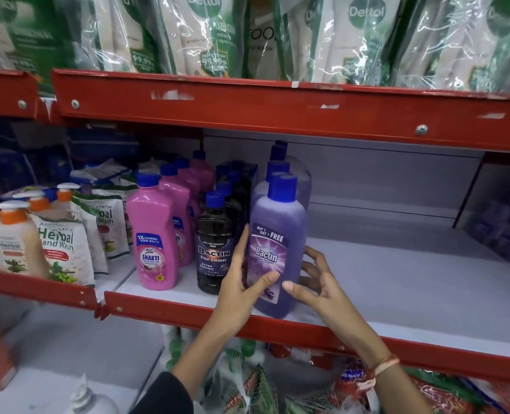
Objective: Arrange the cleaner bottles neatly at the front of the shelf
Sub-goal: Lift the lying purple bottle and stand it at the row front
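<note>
A purple Bactin bottle [280,234] with a blue cap stands at the front edge of the white shelf [397,282], leading a row of purple bottles behind it. My left hand [241,282] wraps its left side, thumb across the label. My right hand [313,279] touches its right side, fingers spread. To the left stand a row of dark Bactin bottles [213,246] and a row of pink Shakti bottles [155,234].
The red lip [277,324] runs along the shelf front. Herbal hand wash pouches [62,249] and pump bottles [16,234] fill the left bay. Dettol refill packs [206,34] hang above. Bagged goods [241,383] lie on the shelf below.
</note>
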